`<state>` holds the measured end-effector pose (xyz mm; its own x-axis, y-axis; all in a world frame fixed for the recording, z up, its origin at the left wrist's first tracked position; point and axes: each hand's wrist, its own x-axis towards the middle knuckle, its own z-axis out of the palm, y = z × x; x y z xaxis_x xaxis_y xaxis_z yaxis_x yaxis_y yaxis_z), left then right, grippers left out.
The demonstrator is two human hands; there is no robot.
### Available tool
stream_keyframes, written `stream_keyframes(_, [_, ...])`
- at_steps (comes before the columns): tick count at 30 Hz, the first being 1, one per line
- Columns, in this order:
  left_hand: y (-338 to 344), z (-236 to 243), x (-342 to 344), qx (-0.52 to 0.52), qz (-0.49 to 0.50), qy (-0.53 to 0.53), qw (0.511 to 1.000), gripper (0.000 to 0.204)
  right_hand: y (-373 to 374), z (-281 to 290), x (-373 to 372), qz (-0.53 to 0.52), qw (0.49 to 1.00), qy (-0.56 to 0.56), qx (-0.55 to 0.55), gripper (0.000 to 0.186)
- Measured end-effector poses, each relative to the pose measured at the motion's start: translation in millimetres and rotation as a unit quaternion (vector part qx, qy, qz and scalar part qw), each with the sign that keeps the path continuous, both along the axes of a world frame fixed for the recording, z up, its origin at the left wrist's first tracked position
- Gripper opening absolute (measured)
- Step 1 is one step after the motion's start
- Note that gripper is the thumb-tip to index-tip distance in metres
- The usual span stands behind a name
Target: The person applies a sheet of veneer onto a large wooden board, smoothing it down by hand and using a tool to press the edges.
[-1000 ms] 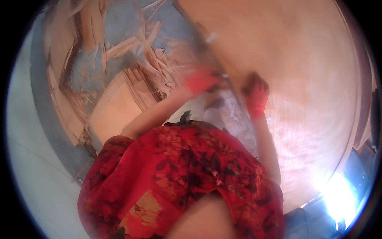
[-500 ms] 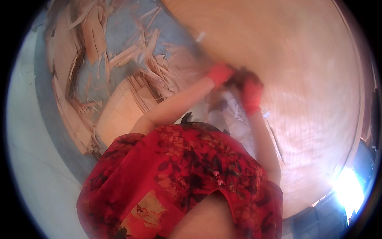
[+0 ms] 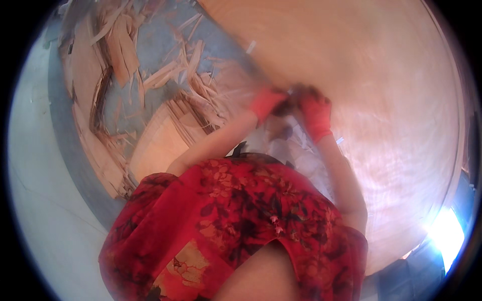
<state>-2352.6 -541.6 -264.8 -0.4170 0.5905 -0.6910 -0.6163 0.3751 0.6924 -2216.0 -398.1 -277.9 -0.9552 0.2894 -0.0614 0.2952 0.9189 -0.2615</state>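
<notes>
A large, pale wood veneer sheet spreads across the right, and both my hands are close together at its near left edge. My left hand, in a red glove with dark fingers, is closed, its fingertips pointing toward the right hand. Beside it my right hand, gloved the same way, has its fingers curled in at the veneer edge. A small whitish spot shows between the fingertips; haze and blur hide what is pinched there.
Broken veneer strips litter the blue-grey floor on the left. A stack of cut veneer pieces lies by my left forearm. A small white tab sits on the sheet's edge. Bright light comes from the lower right.
My left hand has drawn slightly left, away from the right hand, opening a narrow gap. The right hand has stayed almost in place.
</notes>
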Motion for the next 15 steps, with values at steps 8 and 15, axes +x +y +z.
stream_keyframes(8, [-10.6,-5.5,-25.9,-0.033,-0.326,0.517,0.791,0.025,-5.9,-3.5,13.4,0.036,0.999,0.011,0.017,0.056])
stream_keyframes(15, [-54.0,20.9,-61.8,-0.122,-0.206,0.158,0.958,0.017,-8.0,16.0,15.2,0.02,0.998,0.052,0.007,0.053])
